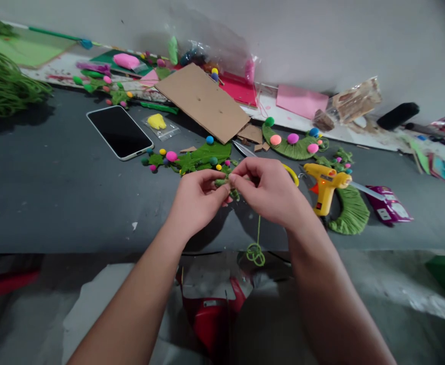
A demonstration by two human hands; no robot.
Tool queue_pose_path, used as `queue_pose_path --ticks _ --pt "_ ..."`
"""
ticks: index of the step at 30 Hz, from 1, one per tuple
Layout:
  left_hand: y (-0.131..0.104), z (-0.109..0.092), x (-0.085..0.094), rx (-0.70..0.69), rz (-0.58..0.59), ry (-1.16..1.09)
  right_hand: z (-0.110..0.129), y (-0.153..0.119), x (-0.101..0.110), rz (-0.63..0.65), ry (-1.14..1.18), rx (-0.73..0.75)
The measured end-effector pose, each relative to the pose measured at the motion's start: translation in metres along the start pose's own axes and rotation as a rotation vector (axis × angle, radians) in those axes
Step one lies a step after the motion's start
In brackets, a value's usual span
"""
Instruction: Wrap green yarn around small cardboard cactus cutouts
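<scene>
Both of my hands meet over the front part of the table. My left hand [201, 200] pinches a small green yarn-wrapped piece [221, 182], whose full shape the fingers hide. Thumb and forefinger of my right hand [262, 185] are closed at the same piece, on green yarn. From beneath the right hand a strand of green yarn [259, 230] hangs past the table edge and ends in a loose tangle. Just behind the hands lie green decorated pieces [203, 157] with coloured pom-poms. Scissors [291, 175] with yellow handles are partly covered by my right hand.
Right of my hands are a yellow glue gun [324, 185], a green-wrapped crescent [351, 213] and a purple packet [388, 205]. A pom-pom crescent [294, 144], cardboard [203, 101] and a phone [119, 132] lie farther back. Green yarn [7, 83] is heaped at far left.
</scene>
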State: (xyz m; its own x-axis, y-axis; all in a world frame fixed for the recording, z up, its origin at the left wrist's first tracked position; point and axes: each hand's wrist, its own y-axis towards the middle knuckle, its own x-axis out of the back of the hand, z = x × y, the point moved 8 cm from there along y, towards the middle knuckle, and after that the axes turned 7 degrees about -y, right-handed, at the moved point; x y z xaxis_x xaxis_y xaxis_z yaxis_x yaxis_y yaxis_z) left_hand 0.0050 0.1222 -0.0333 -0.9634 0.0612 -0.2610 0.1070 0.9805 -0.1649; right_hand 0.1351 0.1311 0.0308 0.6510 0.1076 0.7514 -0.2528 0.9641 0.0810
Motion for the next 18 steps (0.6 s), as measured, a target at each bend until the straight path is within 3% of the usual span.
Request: queue_pose_path --ticks 10,18 --pt "-0.005 -0.007 0.020 0.012 -0.127 -0.355 0.027 -0.016 0.011 -0.058 -0.047 0.262" --pt "-0.008 -0.008 0.019 0.092 -0.083 -0.523 0.034 -0.026 0.021 -0.163 -0.034 0.272"
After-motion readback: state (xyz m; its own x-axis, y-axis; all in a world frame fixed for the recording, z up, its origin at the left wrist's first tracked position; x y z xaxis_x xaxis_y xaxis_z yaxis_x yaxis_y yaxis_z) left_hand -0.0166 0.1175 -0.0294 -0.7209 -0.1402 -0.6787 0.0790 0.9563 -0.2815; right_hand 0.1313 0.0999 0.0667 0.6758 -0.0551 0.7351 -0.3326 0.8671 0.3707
